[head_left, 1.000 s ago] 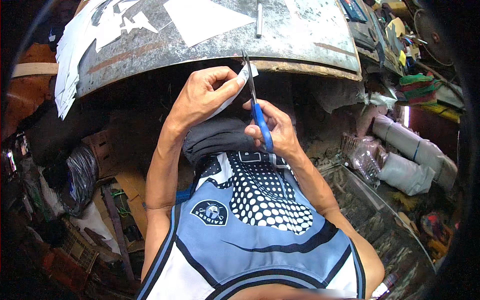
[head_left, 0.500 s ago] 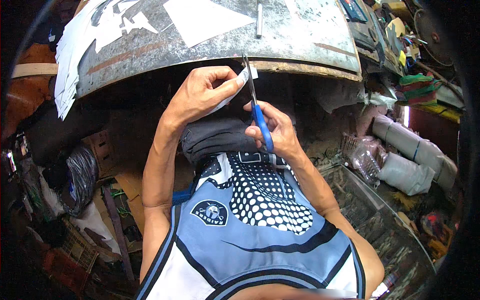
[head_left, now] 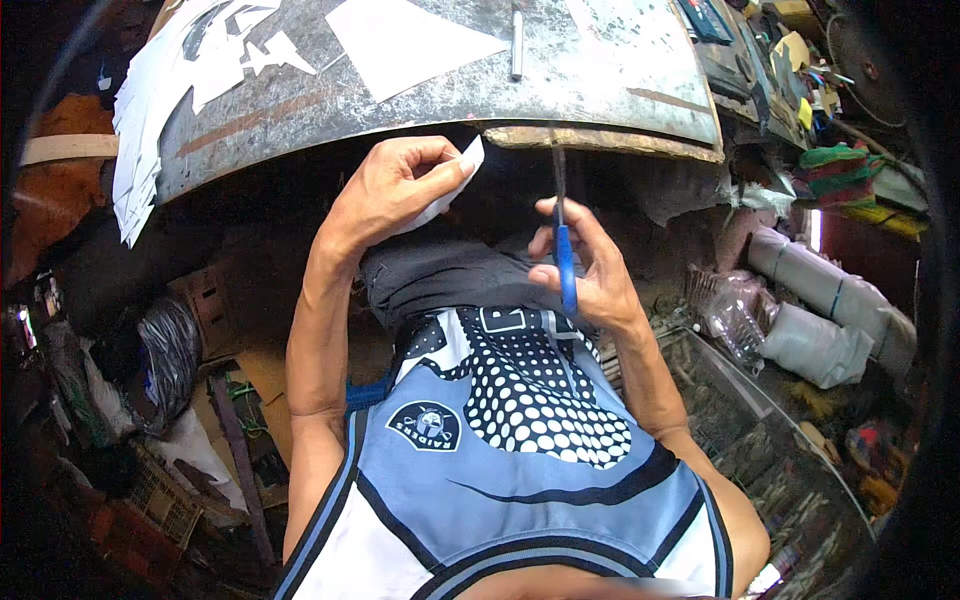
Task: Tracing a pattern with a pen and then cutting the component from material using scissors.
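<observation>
I am pulling my hands apart now: a second ago the scissors (head_left: 563, 250) were meeting the paper scrap (head_left: 452, 185), and now they are sitting separate at the centre of the frame. My left hand (head_left: 390, 190) is pinching the white scrap, lifted left of centre. My right hand (head_left: 585, 270) is gripping the blue handles, blades pointing up toward the metal table (head_left: 600, 70). I judge the cut finished.

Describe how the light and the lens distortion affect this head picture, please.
Head view: daylight falls bright on the metal table and white paper piece; the space beneath lies in shadow; the fisheye bends the table edge, corners go black; hands and blue-handled scissors look sharp.
</observation>
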{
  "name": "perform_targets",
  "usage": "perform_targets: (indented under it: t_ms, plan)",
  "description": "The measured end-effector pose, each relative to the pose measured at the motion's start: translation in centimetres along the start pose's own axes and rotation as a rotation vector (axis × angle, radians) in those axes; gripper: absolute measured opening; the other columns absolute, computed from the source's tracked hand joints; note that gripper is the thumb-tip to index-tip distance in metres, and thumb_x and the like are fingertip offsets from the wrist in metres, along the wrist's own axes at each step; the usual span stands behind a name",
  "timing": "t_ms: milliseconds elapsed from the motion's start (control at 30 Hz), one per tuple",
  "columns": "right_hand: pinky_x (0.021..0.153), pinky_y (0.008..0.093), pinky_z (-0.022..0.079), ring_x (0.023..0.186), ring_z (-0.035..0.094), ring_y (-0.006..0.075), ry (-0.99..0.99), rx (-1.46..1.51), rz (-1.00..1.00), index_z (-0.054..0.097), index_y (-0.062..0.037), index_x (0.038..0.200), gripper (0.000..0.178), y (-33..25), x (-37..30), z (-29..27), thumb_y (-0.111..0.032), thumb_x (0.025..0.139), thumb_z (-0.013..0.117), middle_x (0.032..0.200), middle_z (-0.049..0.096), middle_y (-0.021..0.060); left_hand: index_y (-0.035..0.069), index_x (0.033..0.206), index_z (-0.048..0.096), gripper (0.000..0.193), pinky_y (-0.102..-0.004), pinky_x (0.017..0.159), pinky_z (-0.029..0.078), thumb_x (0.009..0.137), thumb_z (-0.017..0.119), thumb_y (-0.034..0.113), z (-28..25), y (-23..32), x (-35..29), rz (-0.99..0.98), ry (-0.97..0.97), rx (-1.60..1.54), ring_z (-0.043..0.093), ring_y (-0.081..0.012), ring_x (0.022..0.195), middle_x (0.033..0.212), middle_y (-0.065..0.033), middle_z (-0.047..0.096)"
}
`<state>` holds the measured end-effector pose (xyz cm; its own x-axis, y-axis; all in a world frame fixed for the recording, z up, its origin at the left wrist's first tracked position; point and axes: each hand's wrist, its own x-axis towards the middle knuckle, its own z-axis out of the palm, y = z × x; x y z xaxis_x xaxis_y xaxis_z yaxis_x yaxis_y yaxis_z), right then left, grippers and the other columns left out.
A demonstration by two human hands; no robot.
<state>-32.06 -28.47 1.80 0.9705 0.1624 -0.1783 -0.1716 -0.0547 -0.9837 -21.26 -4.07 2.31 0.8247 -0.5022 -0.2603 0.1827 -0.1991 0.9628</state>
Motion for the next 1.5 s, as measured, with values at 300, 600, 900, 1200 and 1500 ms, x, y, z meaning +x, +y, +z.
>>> perform_targets:
  t_ms: [300,600,900,1200,1500]
  plan:
    - [0.067,0.0214,0.049,0.075,0.056,0.0043,-0.189,0.084,0.155,0.052,-0.002,0.133,0.059,0.1,0.9,1.4,-0.015,0.082,0.08,0.082,0.058,-0.0027,0.002,0.088,0.069,0.024,-0.0201,0.059,0.04,0.094,0.068,0.026,-1.4,-0.3,-1.1,-0.056,0.027,0.029,0.052,-0.003,0.066,0.074,0.0039,0.061]
    - [0.061,0.0209,0.051,0.072,0.056,0.005,-0.239,0.206,0.34,0.054,-0.0038,0.13,0.058,0.0,2.4,3.3,-0.022,0.082,0.081,0.082,0.058,-0.0027,0.002,0.094,0.07,0.023,-0.0229,0.068,0.051,0.095,0.066,0.025,0.2,-0.9,-1.2,-0.042,0.103,-0.241,0.063,-0.0076,0.072,0.084,-0.0034,0.07]
    - [0.057,0.0201,0.047,0.071,0.054,0.0039,-0.243,0.21,0.316,0.054,-0.0042,0.131,0.06,0.2,3.3,3.8,-0.025,0.082,0.082,0.083,0.058,-0.0041,-0.002,0.098,0.069,0.023,-0.0254,0.07,0.057,0.095,0.066,0.02,0.6,-1.0,-1.1,-0.028,0.11,-0.417,0.07,-0.014,0.075,0.087,-0.0083,0.071]
    - [0.057,0.0197,0.047,0.07,0.053,0.0036,-0.236,0.198,0.285,0.054,-0.0025,0.131,0.061,-0.2,3.5,3.8,-0.023,0.081,0.082,0.086,0.06,-0.0029,0.0,0.095,0.069,0.025,-0.0258,0.07,0.055,0.096,0.065,0.025,0.6,-0.7,-1.2,-0.021,0.097,-0.364,0.07,-0.0143,0.075,0.083,-0.0079,0.071]
    - [0.055,0.0193,0.045,0.067,0.052,0.0029,-0.23,0.195,0.273,0.053,-0.0019,0.133,0.062,-0.2,3.6,3.8,-0.021,0.082,0.082,0.086,0.06,-0.0027,0.0,0.095,0.069,0.026,-0.0258,0.07,0.055,0.096,0.065,0.026,0.6,-0.9,-1.0,-0.001,0.077,-0.344,0.07,-0.0148,0.075,0.083,-0.0076,0.071]
